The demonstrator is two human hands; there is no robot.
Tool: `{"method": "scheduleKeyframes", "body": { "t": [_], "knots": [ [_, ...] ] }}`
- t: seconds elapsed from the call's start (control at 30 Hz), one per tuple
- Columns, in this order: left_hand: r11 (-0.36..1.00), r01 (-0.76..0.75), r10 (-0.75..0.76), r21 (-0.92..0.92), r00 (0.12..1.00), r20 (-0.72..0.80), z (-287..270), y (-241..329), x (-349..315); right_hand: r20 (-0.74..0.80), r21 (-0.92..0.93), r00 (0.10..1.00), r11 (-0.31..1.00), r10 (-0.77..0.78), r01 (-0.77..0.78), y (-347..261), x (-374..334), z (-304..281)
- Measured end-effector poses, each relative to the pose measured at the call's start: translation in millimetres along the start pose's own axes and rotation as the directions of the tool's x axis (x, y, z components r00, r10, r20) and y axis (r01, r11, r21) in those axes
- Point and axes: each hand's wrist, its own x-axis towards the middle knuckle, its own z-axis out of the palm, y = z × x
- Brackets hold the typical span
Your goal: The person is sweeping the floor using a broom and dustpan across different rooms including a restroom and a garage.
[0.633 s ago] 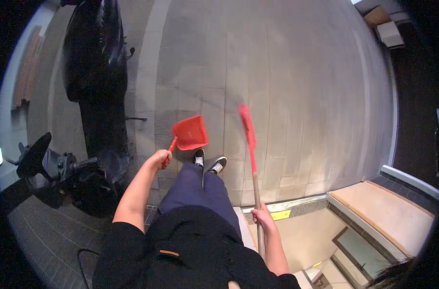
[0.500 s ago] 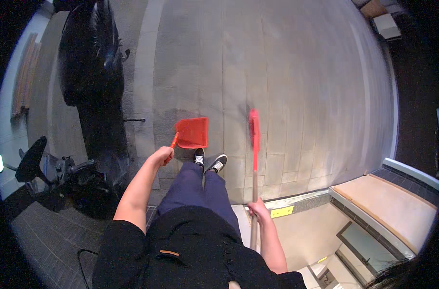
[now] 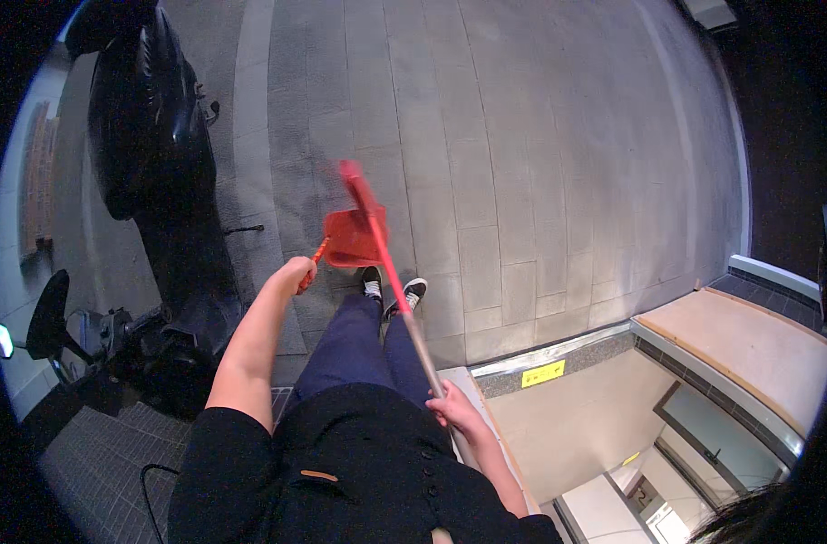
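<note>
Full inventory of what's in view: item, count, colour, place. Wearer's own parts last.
Dustpan: 1, red, left of centre
Broom: 1, red and greyish, centre, overlapping the dustpan in view
Motorbike or scooter: 1, black, left
Cable: 1, black, lower left
Paved floor: 1, grey, centre
Panel: 1, beige, lower right
Label: 1, yellow, lower right
Shoes: 2, dark with white, centre
Trousers: 1 pair, blue, below shoes
Top: 1, black, bottom
Left hand: 1, bare, gripping dustpan handle
Right hand: 1, bare, gripping broom shaft
</note>
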Motion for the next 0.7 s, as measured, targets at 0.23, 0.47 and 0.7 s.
{"method": "scheduleKeyframes", "body": {
  "t": [0.23, 0.47, 0.7],
  "knots": [
    [0.999, 0.052, -0.052, -0.007, 0.998, -0.044, 0, -16, 23, -0.237, 0.042, 0.971, 0.999, 0.022, -0.012, 47, 13, -61],
    [0.998, 0.059, -0.059, 0.026, 0.998, -0.015, 10, -4, 5, -0.212, 0.085, 0.976, 0.996, 0.048, -0.03, 18, 42, -3],
    [0.996, 0.014, -0.016, -0.089, 0.999, -0.028, -10, -9, 14, 0.06, -0.221, 0.998, 0.975, 0.023, -0.009, 16, 13, -8]
  ]
}}
